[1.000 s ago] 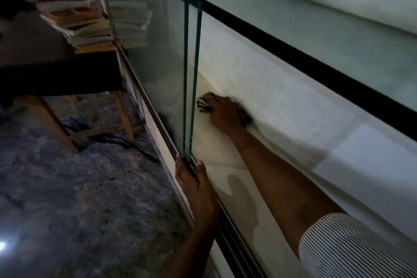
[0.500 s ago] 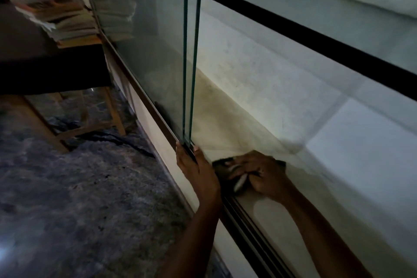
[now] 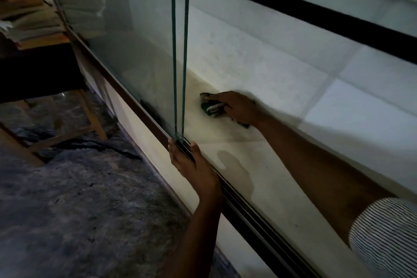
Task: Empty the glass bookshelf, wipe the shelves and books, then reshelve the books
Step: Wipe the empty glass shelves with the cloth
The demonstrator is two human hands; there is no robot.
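On pale cream shelf floor (image 3: 259,183), near back wall, dark green-and-white crumpled cloth (image 3: 210,109) is pressed down w/ R hand (image 3: 235,106), fingers curled over it. Green-edged glass sliding door (image 3: 179,63) is pinched at btm corner betw. thumb & fingers of L hand (image 3: 193,168). Stacked books (image 3: 29,20) are piled far left, outside.

Glass door (image 3: 135,40): clear, glossy, faint reflections and smears; cut edges read green to me. Shelf (image 3: 270,187): pale cream, smooth, stone-like, low sheen. Back wall (image 3: 259,52): white, matt, slightly grainy. Cloth (image 3: 211,108): soft fabric, dark green, pale stripes, crumpled. Track (image 3: 259,230): dark metal, ridged, satin finish. Rug (image 3: 79,210): grey, shaggy pile, matt. Table leg (image 3: 96,119): bare light wood, matt. Books (image 3: 29,18): paper; cover finish I cannot tell. Sleeve (image 3: 388,244): thin striped cloth.
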